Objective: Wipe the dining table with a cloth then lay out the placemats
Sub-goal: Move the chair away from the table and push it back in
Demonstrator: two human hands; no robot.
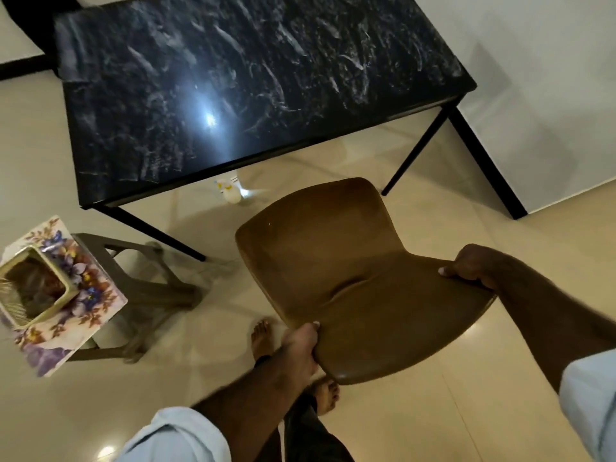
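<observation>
The dining table [240,95] has a glossy black marble-look top on thin black legs and fills the upper half of the head view. In front of it is a brown moulded chair [336,271]. My left hand [300,345] grips the chair back's lower left edge. My right hand [470,265] grips its right edge. Floral placemats [83,288] lie stacked on a stool at the left, with a woven basket [33,288] on top of them. No cloth is visible.
A grey plastic stool [143,281] stands left of the chair. A small white bottle [231,191] sits on the tiled floor under the table's near edge. A white wall [533,78] runs along the table's right side. My bare feet [261,335] are below the chair.
</observation>
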